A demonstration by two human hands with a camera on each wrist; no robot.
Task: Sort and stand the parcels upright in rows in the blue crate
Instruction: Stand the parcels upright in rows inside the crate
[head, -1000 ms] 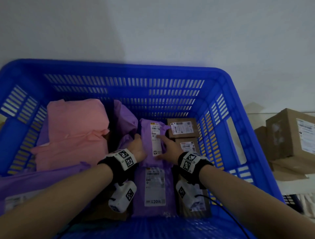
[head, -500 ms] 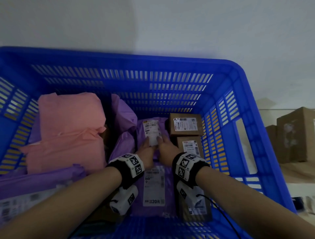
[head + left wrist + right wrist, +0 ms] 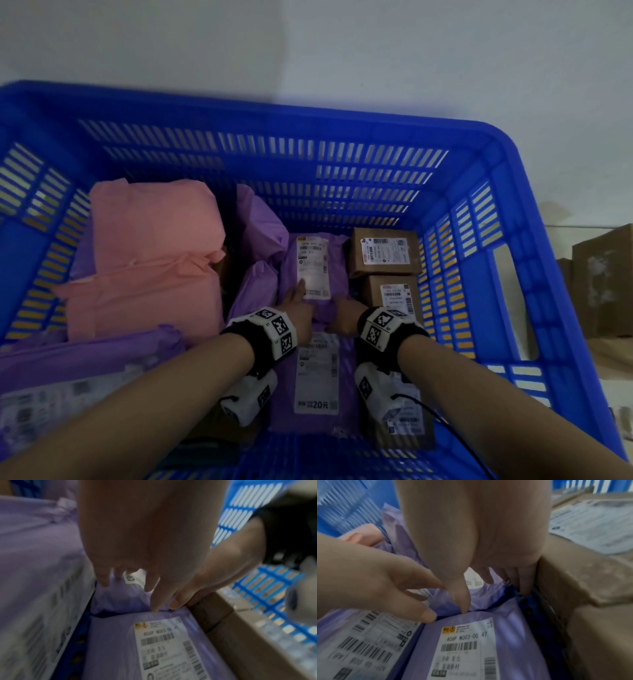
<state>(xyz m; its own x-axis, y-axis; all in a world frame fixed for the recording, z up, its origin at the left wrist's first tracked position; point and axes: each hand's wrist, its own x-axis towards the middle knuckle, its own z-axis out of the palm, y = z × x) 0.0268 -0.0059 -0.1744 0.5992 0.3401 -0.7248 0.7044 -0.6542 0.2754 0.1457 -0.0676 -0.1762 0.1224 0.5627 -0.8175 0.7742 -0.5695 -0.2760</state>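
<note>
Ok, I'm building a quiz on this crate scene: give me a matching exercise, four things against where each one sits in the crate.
Things:
1. pink parcel
2. brown box
3. purple mailer with the 20 label
4. left hand

Places:
A. by the crate's right wall, at the far end
B. on the near end of the far purple mailer
C. left side of the blue crate
D. nearest the camera, between the forearms

Pairs: 1-C, 2-A, 3-D, 4-B

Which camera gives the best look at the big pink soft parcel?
The head view: the pink soft plastic parcel shows whole, leaning at the blue slatted plastic crate's left side. The right wrist view catches only a pink corner; the left wrist view shows none.
</note>
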